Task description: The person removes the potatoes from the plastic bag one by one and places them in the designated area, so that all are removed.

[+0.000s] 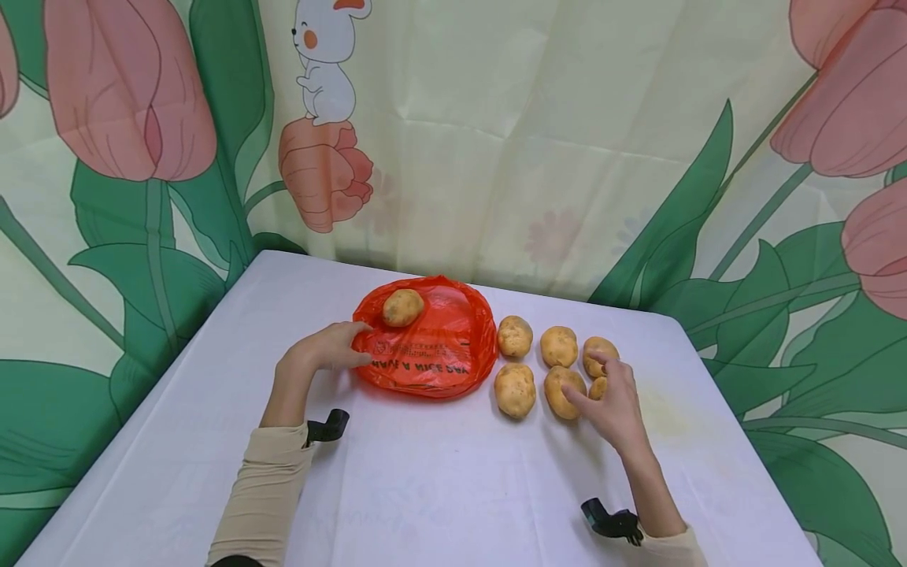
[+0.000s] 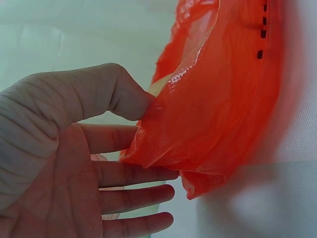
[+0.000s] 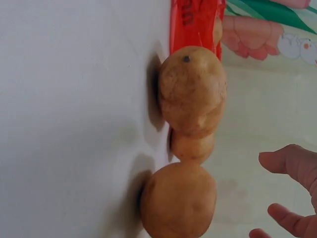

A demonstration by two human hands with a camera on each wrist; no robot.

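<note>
My left hand (image 1: 327,346) is at the left rim of a red plastic bag (image 1: 439,382). In the left wrist view, the thumb and index finger pinch the bag's edge (image 2: 163,134), while the other fingers are stretched out. One potato (image 1: 403,308) lies on the red plastic toward the back left. To the right of the bag, several potatoes stand in two rows on the table. Over the right end of these rows hovers my right hand (image 1: 612,402), fingers spread and holding nothing. Nearest its thumb is a front-row potato (image 1: 561,392); its fingers partly cover the rightmost potatoes.
A white cloth covers the table (image 1: 425,488). Behind it hangs a curtain (image 1: 496,157) printed with tulips and a rabbit. The potato (image 1: 515,337) at the left of the back row sits right by the bag's rim.
</note>
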